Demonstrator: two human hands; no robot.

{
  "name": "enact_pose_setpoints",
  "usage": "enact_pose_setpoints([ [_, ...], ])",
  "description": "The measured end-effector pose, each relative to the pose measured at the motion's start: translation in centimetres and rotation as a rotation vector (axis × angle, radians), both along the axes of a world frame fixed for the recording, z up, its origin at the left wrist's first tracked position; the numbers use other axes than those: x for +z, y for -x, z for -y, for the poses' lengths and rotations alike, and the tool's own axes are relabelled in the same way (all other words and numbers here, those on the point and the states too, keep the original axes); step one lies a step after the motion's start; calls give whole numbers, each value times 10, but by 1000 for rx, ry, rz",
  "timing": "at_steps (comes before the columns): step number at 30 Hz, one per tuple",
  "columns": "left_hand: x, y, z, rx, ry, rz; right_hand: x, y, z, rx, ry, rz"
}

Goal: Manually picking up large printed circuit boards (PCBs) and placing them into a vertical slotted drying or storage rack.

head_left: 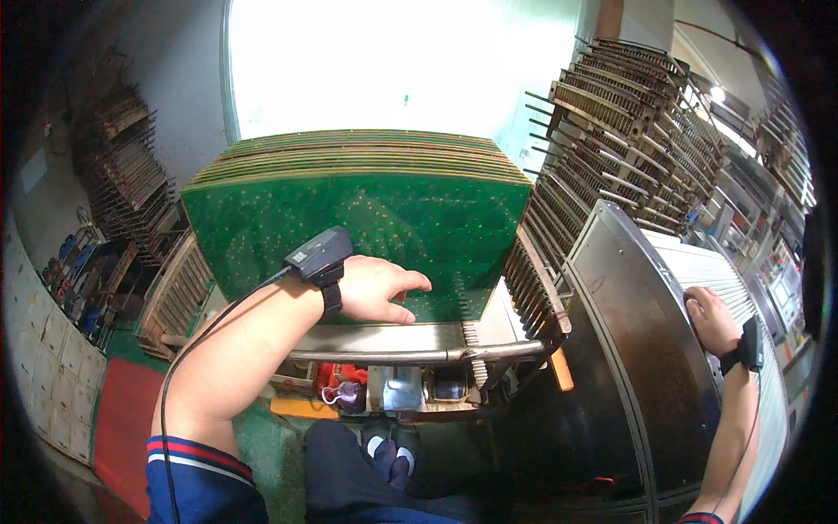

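Note:
A row of large green circuit board panels stands upright in a metal rack in front of me. My left hand is before the nearest panel's face, with its fingers stretched out and the thumb apart. Nothing is held in it, and whether its fingertips touch the panel I cannot tell. Off to the right, my right hand rests at the metal edge of a roller conveyor machine. Its fingers are bent loosely, and no object shows in them. Each wrist carries a black strapped device with a cable.
Tall stacks of slotted racks stand at the back right and far left. Beneath the rack is a shelf with a purple-and-white item and small containers. White cabinets line the left side, beside a red floor strip.

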State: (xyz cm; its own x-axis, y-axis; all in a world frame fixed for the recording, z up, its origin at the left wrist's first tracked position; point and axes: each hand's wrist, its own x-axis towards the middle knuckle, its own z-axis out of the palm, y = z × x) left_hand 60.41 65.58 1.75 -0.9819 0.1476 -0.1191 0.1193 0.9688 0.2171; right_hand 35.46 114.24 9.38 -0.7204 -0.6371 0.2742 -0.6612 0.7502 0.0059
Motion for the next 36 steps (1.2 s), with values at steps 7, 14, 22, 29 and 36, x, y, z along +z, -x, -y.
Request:
enact_pose_setpoints([
  [7,0,0,1,12,-6,0,0,-1,0,-6,5,10],
  [14,-2,1,2,-13,9,-18,2,-4,3,9,4,2],
  [22,2,-1,-1,3,-9,0,-1,-4,0,-4,27,-15],
  [29,1,0,-1,-2,-8,-6,0,-2,0,10,20,-6],
  [36,-1,-1,1,-8,-4,-15,1,-3,2,6,21,-9],
])
